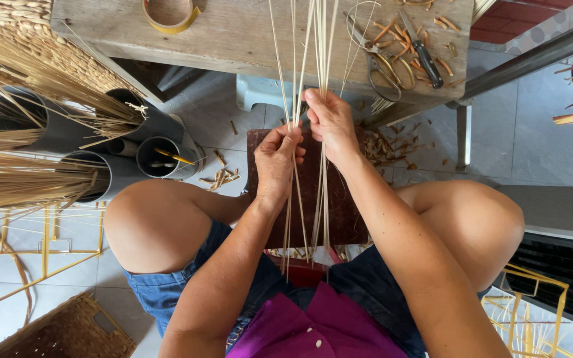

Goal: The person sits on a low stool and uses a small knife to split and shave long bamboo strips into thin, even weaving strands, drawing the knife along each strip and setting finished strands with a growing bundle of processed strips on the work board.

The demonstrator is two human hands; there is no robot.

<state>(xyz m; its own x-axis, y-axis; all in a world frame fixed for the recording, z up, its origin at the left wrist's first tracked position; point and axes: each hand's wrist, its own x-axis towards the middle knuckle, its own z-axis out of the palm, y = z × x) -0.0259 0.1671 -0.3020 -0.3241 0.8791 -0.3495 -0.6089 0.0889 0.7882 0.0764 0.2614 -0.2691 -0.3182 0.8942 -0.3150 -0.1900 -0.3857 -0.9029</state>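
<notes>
A bundle of long thin pale reed strands runs upright from my lap past the edge of the wooden workbench. My left hand is closed around a few of the strands just below the bench edge. My right hand, slightly higher and to the right, pinches other strands of the same bundle. The strands' lower ends hang down between my knees in front of a dark wooden board. Both hands are close together, almost touching.
Scissors, a black-handled knife, reed scraps and a tape roll lie on the bench. Grey tubes holding reed bundles stand at left. A woven basket sits lower left; yellow wire frames lie on the tiled floor.
</notes>
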